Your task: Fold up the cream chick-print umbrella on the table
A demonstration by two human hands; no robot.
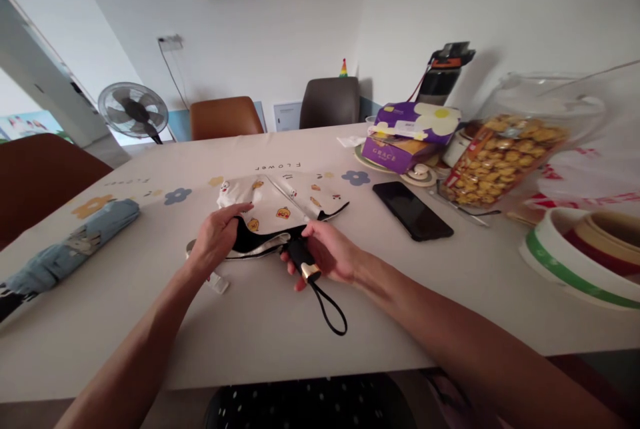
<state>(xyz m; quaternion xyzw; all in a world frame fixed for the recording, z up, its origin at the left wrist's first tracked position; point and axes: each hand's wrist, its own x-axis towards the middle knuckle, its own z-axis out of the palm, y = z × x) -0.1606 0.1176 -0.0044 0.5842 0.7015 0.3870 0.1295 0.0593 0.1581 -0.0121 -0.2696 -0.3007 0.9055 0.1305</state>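
Both hands on umbrella [280, 212], handle [301, 257] inside right fingers [300, 282]

Left hand: left hand [216, 237] rests flat on the white umbrella [280, 205], fingers spread over its folded cloth.
Right hand: right hand [327, 252] grips the umbrella's black handle [301, 257]; wrist strap [330, 312] loops onto the table [250, 329].
Nearby: black phone [413, 210] to the right, blue umbrella [70, 249] far left.
Behind: purple box [407, 139], snack jar [505, 149].

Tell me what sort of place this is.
Most likely a home dining room: a long table under a flower-print cloth, leather chairs along its far side, a standing fan by the wall, and a jar of snacks near the person's hands.
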